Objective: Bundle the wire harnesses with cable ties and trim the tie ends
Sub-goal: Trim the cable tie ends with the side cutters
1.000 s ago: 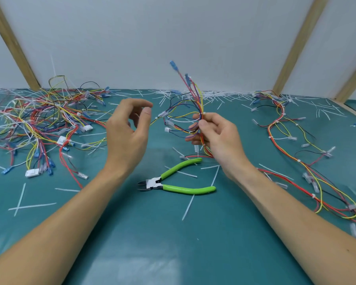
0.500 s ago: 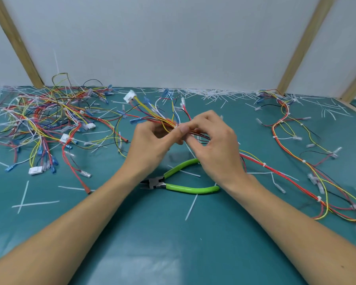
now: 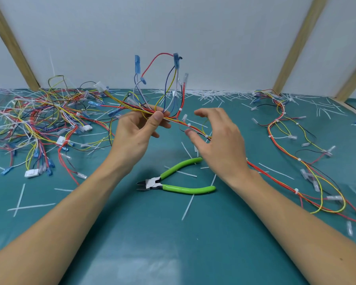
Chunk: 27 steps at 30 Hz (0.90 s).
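Wire harness (image 3: 173, 118) held above the table centre, running down to the right; free ends with blue terminals (image 3: 176, 60) stand up toward the far wall; white cable ties (image 3: 189, 125) sit along its red and yellow wires. Bare green mat (image 3: 144, 239) lies near; tangled loose wires (image 3: 39, 120) crowd the left, tied harness (image 3: 284, 128) the right. Left hand (image 3: 139, 132) pinches the harness, thumb on top; right hand (image 3: 218, 138) spread, fingers relaxed, just beside it. Green-handled cutters (image 3: 173, 183) lie below the hands; cut tie ends (image 3: 19, 202) scattered.
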### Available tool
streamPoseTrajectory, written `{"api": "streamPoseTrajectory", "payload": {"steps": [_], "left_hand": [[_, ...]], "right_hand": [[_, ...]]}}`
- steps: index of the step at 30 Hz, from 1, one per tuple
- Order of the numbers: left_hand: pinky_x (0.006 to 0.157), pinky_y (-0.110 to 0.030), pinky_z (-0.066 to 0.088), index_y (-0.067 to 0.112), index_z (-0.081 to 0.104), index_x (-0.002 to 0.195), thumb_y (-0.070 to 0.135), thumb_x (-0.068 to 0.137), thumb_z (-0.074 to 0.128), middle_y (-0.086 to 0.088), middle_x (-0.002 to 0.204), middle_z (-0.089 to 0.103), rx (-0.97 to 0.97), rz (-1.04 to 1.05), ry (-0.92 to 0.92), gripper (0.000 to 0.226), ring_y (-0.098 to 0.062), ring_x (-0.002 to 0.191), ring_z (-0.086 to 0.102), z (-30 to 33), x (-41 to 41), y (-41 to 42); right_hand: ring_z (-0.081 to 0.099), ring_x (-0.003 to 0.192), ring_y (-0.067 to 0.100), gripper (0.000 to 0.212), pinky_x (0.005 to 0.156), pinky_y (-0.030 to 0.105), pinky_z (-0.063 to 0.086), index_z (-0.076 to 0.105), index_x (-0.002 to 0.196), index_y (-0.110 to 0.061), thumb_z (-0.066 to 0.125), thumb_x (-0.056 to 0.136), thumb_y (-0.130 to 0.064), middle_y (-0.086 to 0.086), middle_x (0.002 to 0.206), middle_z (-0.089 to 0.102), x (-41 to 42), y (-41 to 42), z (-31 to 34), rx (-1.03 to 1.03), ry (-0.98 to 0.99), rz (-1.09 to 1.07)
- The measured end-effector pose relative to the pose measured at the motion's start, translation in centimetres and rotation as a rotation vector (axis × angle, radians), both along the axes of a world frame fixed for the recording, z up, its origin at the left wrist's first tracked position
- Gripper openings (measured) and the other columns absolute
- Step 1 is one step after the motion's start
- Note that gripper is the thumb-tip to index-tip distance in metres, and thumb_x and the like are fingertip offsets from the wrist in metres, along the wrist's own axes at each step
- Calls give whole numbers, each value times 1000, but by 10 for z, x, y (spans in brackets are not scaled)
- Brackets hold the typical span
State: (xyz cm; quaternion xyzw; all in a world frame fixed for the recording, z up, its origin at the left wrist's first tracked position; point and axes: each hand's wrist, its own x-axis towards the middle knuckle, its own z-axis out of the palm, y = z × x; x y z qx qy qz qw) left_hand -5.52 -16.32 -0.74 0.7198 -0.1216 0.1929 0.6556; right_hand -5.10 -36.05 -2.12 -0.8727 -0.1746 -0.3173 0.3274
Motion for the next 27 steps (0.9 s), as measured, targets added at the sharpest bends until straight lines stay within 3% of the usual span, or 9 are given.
{"api": "streamPoseTrajectory", "payload": {"steps": [3, 7, 9, 17, 21, 27], "left_hand": [[63, -23, 54, 17, 71, 97, 23, 103, 55, 8, 78, 76, -35, 57, 33, 18, -11, 82, 73, 0, 1, 3], [58, -20, 53, 15, 70, 93, 27, 102, 57, 6, 72, 74, -87, 107, 95, 20, -10, 77, 73, -1, 2, 6], [56, -21, 52, 13, 69, 91, 29, 101, 58, 4, 73, 73, -119, 107, 124, 22, -12, 75, 73, -1, 2, 6], [58, -23, 55, 12, 70, 89, 34, 88, 71, 3, 75, 73, -129, 40, 140, 21, -15, 76, 74, -2, 0, 4], [58, -22, 55, 13, 68, 89, 17, 93, 70, 10, 73, 73, -42, 25, 107, 6, -12, 72, 74, -4, 0, 2], [53, -20, 53, 14, 68, 85, 15, 95, 68, 10, 69, 69, -3, 98, 96, 11, -10, 68, 72, -6, 2, 5]], "right_hand": [[54, 114, 17, 40, 89, 32, 39, 65, 122, -22, 73, 91, -44, -5, 120, 61, 3, -3, 3, -64, -5, -52], [58, 96, 20, 13, 86, 43, 45, 75, 98, -26, 73, 94, -38, -8, 94, 69, 0, -4, 4, -65, 33, 14], [61, 87, 20, 9, 83, 46, 49, 76, 95, -25, 72, 95, -34, -8, 87, 69, -1, -2, 3, -36, 66, 59], [55, 81, 15, 8, 74, 36, 45, 67, 86, -24, 68, 92, -28, -11, 78, 60, -3, 1, 5, -83, 133, 5], [50, 77, 17, 12, 66, 33, 33, 58, 75, -23, 59, 85, -32, -8, 72, 58, -6, 0, 7, -109, 191, -34], [49, 75, 17, 22, 65, 32, 27, 57, 74, -20, 47, 81, -37, -6, 70, 56, -6, 1, 7, -104, 242, 0]]}}
